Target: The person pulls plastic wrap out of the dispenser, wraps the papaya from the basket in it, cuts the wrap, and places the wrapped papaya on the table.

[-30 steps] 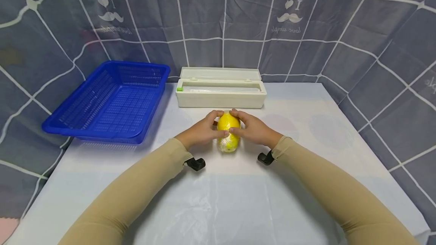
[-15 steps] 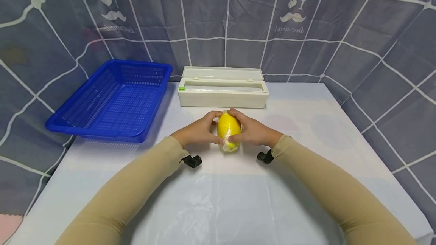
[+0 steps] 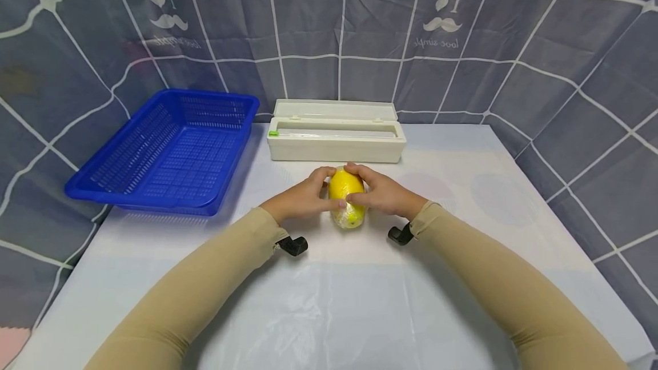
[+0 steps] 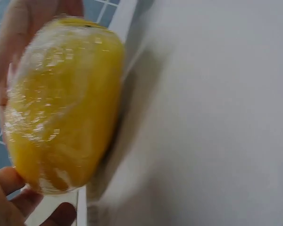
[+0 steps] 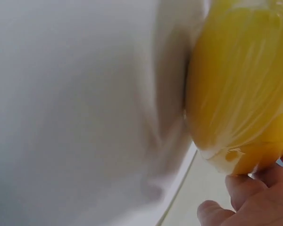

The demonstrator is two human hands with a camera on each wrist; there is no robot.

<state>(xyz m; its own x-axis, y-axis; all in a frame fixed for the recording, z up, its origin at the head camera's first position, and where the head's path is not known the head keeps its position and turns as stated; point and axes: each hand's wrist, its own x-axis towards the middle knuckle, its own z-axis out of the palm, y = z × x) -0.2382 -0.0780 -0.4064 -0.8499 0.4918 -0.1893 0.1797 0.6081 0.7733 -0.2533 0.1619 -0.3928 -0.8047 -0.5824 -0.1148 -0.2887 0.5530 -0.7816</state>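
A yellow oval fruit (image 3: pixel 347 186), wrapped in clear cling film, lies lengthwise between my two hands on the white table. My left hand (image 3: pixel 305 194) holds it from the left, fingertips at its far end and thumb on its near upper side. On the other side my right hand (image 3: pixel 386 192) grips it the same way, its thumb across the top close to the left thumb. Wrinkled, shiny film covers the fruit (image 4: pixel 66 108) in the left wrist view. Fingers (image 5: pixel 247 188) touch the lower end of the fruit in the right wrist view. The fruit's exact kind is unclear.
Behind the hands stands a long white cling film box (image 3: pixel 336 149) with its lid raised and a roll inside. A blue plastic basket (image 3: pixel 205 205) sits at the back left of the white table (image 3: pixel 360 313). Grey checked curtains (image 3: pixel 308 27) hang around the table.
Both hands keep hold of the fruit in nearly the same place. The thumbs shift over the film, sliding lower and then back up, and the fruit tilts very slightly.
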